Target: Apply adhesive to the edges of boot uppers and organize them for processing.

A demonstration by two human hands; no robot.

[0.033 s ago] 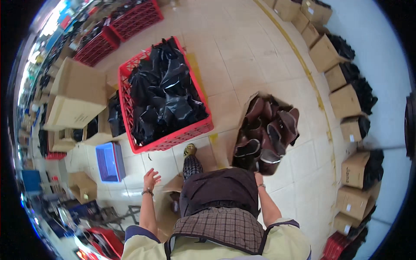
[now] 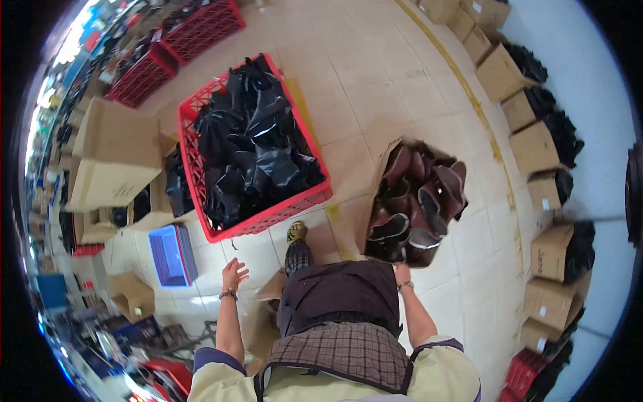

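Note:
My right hand [image 2: 402, 273] is closed at the near edge of a cardboard box [image 2: 379, 175], low by my right side. Its fingertips are partly hidden by the box and my apron. Brown leather pieces, which look like shoe uppers [image 2: 420, 194], fill this box to the top. My left hand [image 2: 234, 274] hangs in the air on the other side with its fingers apart and nothing in it. Ahead of it stands a red plastic crate [image 2: 273, 216] heaped with black leather uppers [image 2: 258, 144].
Cardboard boxes [image 2: 534, 142] with black pieces line the right wall. Blue bins [image 2: 173, 258], an open carton [image 2: 132, 295] and a tall carton [image 2: 114, 151] stand on the left. More red crates [image 2: 201, 31] are at the far left. A yellow line [image 2: 477, 110] crosses the tiled floor.
The box of brown uppers has shifted slightly to the right and away, with my right hand at its edge. My left hand stays nearly where it was, still open.

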